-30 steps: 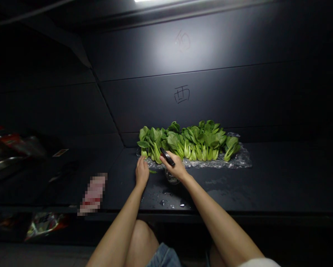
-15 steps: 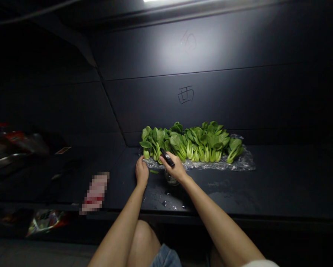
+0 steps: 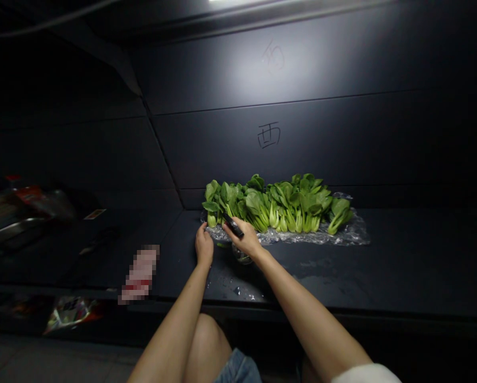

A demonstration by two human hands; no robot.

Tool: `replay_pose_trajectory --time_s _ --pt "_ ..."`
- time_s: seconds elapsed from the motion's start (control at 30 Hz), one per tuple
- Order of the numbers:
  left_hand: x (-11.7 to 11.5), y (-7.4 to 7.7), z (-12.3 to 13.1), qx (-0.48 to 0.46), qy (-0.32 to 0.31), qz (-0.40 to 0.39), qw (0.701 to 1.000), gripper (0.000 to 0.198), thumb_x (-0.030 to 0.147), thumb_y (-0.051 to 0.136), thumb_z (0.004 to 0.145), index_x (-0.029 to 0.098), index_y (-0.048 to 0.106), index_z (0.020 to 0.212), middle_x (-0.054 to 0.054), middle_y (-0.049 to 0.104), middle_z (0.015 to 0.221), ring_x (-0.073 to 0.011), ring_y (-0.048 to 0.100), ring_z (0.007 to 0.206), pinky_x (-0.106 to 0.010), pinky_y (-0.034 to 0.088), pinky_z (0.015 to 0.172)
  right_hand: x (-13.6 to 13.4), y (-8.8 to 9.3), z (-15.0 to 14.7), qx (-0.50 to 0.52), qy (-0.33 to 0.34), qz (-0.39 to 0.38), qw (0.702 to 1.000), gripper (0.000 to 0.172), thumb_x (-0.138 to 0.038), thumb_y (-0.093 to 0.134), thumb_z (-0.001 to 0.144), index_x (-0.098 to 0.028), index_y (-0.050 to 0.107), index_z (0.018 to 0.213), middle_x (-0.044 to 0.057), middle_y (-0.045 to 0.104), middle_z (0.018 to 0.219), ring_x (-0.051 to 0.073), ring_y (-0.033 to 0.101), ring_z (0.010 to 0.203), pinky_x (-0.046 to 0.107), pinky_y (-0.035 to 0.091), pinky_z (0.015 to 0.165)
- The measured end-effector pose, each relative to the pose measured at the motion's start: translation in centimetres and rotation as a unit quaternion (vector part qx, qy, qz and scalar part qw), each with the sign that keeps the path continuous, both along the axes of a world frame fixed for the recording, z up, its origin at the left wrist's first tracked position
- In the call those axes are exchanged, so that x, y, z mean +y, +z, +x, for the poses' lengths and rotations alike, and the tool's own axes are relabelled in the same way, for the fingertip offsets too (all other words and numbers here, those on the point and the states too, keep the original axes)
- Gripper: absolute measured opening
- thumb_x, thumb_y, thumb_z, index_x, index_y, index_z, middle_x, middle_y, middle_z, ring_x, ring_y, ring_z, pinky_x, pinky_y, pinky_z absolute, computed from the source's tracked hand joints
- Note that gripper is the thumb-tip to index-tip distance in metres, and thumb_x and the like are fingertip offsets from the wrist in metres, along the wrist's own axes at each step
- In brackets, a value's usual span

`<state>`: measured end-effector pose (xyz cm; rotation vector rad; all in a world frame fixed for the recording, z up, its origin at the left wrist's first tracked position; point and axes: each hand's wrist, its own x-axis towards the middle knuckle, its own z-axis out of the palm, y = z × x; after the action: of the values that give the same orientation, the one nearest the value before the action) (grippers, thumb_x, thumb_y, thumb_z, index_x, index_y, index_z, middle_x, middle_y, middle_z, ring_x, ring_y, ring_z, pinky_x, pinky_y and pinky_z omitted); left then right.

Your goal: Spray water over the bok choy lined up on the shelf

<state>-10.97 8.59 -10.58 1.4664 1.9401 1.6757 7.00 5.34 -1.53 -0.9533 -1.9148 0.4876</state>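
Observation:
My right hand [image 3: 248,240] is wrapped round a spray bottle [image 3: 233,225] with a black head and a clear body, its nozzle pointing up and left toward the greens. Bunches of bok choy [image 3: 290,205] lie side by side, leaves toward the back wall and pale stems toward me. Under them is clear plastic wrap [image 3: 352,231], crumpled along its front and right edges. At the left end of the row, my left hand [image 3: 204,247] stands with its fingers extended near the plastic's corner, holding nothing visible. Whether it touches the plastic is unclear.
Water drops wet the dark shelf [image 3: 401,266] in front of me. A small green scrap [image 3: 223,245] lies between my hands. To the left are a blurred-out pink item [image 3: 140,274], a small card [image 3: 95,214] and packaged goods [image 3: 42,202]. A dark panel [image 3: 321,138] rises behind.
My right hand has shifted slightly left with the spray bottle, relative to the bok choy. My left hand stays in about the same place, and the view has turned a little.

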Motion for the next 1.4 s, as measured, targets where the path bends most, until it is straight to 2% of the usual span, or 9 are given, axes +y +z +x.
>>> replay_pose_trajectory --time_s 0.17,0.4,0.63,0.9,1.03,1.2,1.4 --pt "0.1 -0.3 0.0 0.02 0.014 0.013 1.0 0.042 0.016 0.038 0.088 0.016 0.061 0.123 -0.013 0.067 0.126 -0.0231 0.061 0.12 -0.039 0.045 0.108 -0.1 0.0 0.3 0.017 0.034 0.009 0.999 0.025 -0.044 0.053 0.093 -0.022 0.064 0.095 0.005 0.072 0.09 0.021 0.067 0.083 0.027 0.047 0.074" --pt "0.1 -0.4 0.1 0.039 0.027 0.022 0.999 0.041 0.018 0.036 0.09 0.016 0.063 0.121 -0.013 0.069 0.122 -0.0223 0.063 0.116 -0.037 0.049 0.103 -0.5 -0.1 1.2 0.045 -0.016 -0.003 0.999 0.034 -0.048 0.047 0.095 -0.02 0.063 0.084 0.003 0.067 0.074 0.019 0.063 0.067 0.026 0.043 0.062" --pt "-0.1 0.2 0.3 0.024 0.006 0.001 1.0 0.042 0.019 0.036 0.09 0.014 0.061 0.123 -0.015 0.065 0.127 -0.0247 0.06 0.121 -0.041 0.044 0.108 -1.1 -0.1 2.0 0.095 0.003 -0.017 0.995 0.032 -0.048 0.049 0.094 -0.02 0.063 0.092 0.004 0.069 0.082 0.02 0.065 0.076 0.026 0.046 0.068" --pt "-0.4 0.8 0.7 0.049 -0.008 -0.022 0.999 0.043 0.019 0.037 0.089 0.009 0.061 0.123 -0.019 0.064 0.127 -0.0266 0.058 0.123 -0.041 0.042 0.11 -0.9 -0.6 3.8 0.144 -0.089 0.002 0.986 0.033 -0.048 0.048 0.094 -0.019 0.064 0.098 0.007 0.071 0.088 0.021 0.066 0.081 0.029 0.047 0.073" --pt "-0.3 0.7 0.8 0.049 -0.007 -0.011 0.999 0.041 0.019 0.039 0.088 0.012 0.062 0.121 -0.017 0.065 0.125 -0.0254 0.059 0.121 -0.04 0.043 0.109 -0.7 -0.6 4.8 0.132 -0.135 -0.001 0.982 0.034 -0.049 0.047 0.094 -0.019 0.064 0.093 0.007 0.069 0.082 0.021 0.065 0.075 0.029 0.046 0.068" --pt "-0.2 0.4 0.7 0.046 -0.003 -0.003 0.999 0.039 0.019 0.04 0.088 0.012 0.063 0.119 -0.017 0.066 0.123 -0.0253 0.06 0.119 -0.04 0.044 0.107 -0.9 -0.6 5.3 0.121 -0.144 0.004 0.982 0.035 -0.049 0.046 0.094 -0.019 0.063 0.086 0.006 0.067 0.075 0.02 0.063 0.069 0.028 0.044 0.063" --pt "-0.2 0.1 0.7 0.058 -0.005 0.008 0.998 0.039 0.02 0.039 0.088 0.013 0.063 0.119 -0.017 0.066 0.123 -0.0258 0.06 0.119 -0.041 0.044 0.107 -0.9 -0.5 5.6 0.138 -0.117 0.005 0.984 0.032 -0.048 0.049 0.093 -0.019 0.064 0.096 0.006 0.07 0.083 0.021 0.066 0.076 0.029 0.047 0.068"
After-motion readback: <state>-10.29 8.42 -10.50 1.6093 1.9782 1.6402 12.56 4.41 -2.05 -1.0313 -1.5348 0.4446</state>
